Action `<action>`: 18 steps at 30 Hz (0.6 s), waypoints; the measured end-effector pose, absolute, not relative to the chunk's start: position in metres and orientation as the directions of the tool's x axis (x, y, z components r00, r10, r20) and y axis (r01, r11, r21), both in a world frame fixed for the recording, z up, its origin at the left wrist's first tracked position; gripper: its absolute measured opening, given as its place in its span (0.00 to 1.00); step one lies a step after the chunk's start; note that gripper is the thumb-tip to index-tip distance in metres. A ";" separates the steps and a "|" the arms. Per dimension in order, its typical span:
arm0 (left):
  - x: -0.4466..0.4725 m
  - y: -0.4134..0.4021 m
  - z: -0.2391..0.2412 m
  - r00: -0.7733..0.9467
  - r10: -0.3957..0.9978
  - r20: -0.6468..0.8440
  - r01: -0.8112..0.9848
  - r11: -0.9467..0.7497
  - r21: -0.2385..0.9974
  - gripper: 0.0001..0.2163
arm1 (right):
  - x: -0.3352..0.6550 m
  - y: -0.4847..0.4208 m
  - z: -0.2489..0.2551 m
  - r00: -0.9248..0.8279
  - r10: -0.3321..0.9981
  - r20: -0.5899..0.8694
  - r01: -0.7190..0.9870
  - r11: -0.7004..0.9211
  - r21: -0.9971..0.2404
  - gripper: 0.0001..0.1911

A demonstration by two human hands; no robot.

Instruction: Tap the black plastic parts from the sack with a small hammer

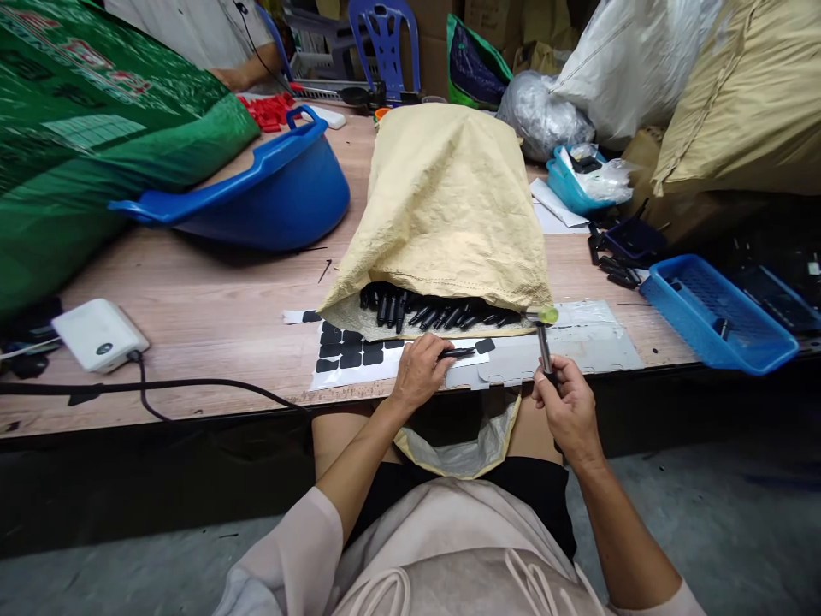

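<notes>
My left hand (420,370) pinches a slim black pen-shaped piece (460,352), holding it low over the sheet at the table's front edge. In my right hand (568,404) is a small hammer (545,346), gripped by its handle. Its head has a clear yellow-green face and is raised near the right corner of a beige sack (449,205). From the sack's open mouth, many black pen-shaped pieces (391,308) show. Beneath my left hand lies a white sheet of black stickers (350,352), and a grey plastic board (577,342) extends to the right.
A blue tub (275,188) and a green sack (96,137) stand at the left, near a white box (101,334) with a cable (211,385). To the right are a blue basket (718,312) and a small teal basin (581,192). Another person's arm (253,73) is at the far left.
</notes>
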State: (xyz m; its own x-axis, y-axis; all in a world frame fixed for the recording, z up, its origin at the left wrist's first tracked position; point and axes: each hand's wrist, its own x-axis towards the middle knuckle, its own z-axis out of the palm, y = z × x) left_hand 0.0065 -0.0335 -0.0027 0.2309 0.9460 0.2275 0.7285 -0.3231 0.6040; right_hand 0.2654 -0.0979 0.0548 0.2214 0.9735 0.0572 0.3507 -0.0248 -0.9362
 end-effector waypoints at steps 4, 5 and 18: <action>0.007 -0.026 -0.005 0.229 0.945 0.234 0.699 -0.327 0.636 0.08 | 0.251 -0.099 0.051 0.163 0.983 0.079 0.439 -0.001 -0.898 0.16; 0.006 -0.024 -0.007 0.224 0.946 0.233 0.691 -0.323 0.647 0.08 | 0.246 -0.099 0.050 0.139 0.987 0.084 0.457 0.012 -0.889 0.18; 0.009 -0.019 -0.005 0.162 0.976 0.148 0.672 -0.219 0.707 0.08 | 0.209 -0.101 0.025 -0.102 0.983 0.155 0.484 0.185 -0.855 0.24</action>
State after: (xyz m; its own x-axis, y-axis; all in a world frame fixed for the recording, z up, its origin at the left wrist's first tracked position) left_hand 0.0092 -0.0187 -0.0048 0.1620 0.9757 0.1478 0.6724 -0.2188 0.7071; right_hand 0.2085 -0.1013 0.0251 -0.1021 0.9826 0.1551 0.4838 0.1853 -0.8554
